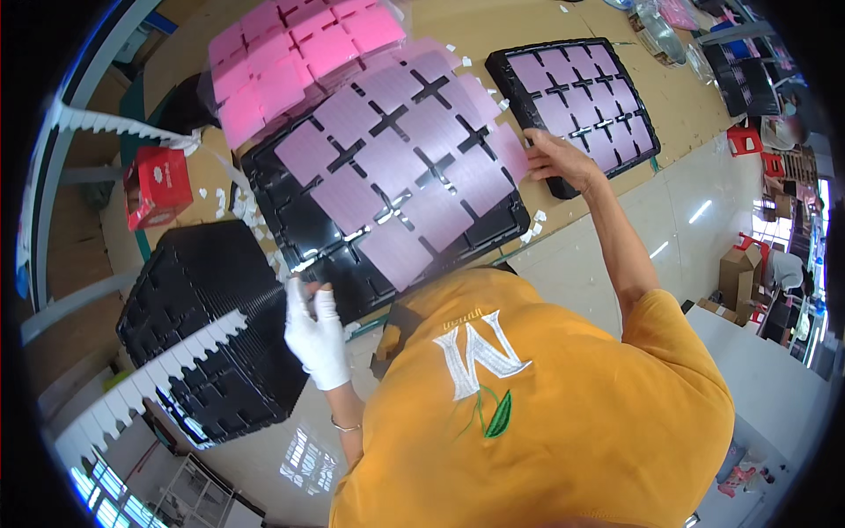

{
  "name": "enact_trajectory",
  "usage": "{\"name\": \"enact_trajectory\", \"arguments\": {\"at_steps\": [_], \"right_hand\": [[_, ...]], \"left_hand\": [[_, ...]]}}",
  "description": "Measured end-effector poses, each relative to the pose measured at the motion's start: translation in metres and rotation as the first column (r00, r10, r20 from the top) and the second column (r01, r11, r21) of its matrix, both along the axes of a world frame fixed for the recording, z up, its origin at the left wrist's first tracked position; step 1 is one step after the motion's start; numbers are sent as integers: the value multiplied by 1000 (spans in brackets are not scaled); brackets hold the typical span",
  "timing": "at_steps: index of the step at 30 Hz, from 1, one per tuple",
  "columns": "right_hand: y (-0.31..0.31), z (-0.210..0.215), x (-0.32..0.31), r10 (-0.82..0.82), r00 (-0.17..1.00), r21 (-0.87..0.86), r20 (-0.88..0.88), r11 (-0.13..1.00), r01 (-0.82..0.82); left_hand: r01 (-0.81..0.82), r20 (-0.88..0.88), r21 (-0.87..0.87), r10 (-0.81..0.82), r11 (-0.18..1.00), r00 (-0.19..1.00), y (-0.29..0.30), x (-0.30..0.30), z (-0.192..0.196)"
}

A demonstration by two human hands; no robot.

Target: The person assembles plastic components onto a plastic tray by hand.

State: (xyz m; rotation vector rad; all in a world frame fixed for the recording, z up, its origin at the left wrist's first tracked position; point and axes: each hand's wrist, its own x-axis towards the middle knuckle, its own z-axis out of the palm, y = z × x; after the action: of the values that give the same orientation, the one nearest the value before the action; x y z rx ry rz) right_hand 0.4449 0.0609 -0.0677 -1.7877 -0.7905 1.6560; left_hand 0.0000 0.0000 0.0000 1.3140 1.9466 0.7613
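A mauve film sheet (414,167) with cross-shaped cutouts lies unevenly over a black plastic tray (308,231) in front of me. The tray's near left part shows bare. My right hand (563,164), ungloved, has its fingertips closed on the sheet's right edge. In a white glove with bare fingertips, my left hand (317,339) is at the tray's near left corner, fingers stretched and a little apart. No object shows in it.
A second black tray (568,92) with mauve film lies at right. Bright pink sheets (299,57) are piled behind. Stacked black trays (211,326) stand at left, near a red box (158,187). White scraps (246,209) litter the cardboard-covered table (691,110).
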Motion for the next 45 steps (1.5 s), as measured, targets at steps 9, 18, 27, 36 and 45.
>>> {"name": "enact_trajectory", "arguments": {"at_steps": [9,18,27,36,45], "right_hand": [[-12,-3,-20,-90,949,170,-301,975,146],[-33,38,-69,-41,992,309,118,951,3],[-62,33,-104,47,765,310,642,897,-316],[-68,37,-113,27,596,241,803,899,-366],[-68,44,-118,70,501,183,862,880,-438]], "left_hand": [[245,322,-207,-170,947,931,5,63,1],[19,391,-47,1,999,920,5,19,-12],[-51,140,-70,61,996,988,-6,-2,-19],[11,-116,-103,-23,995,993,-10,0,-28],[-4,-144,-97,-10,995,990,-8,-4,-23]]}}
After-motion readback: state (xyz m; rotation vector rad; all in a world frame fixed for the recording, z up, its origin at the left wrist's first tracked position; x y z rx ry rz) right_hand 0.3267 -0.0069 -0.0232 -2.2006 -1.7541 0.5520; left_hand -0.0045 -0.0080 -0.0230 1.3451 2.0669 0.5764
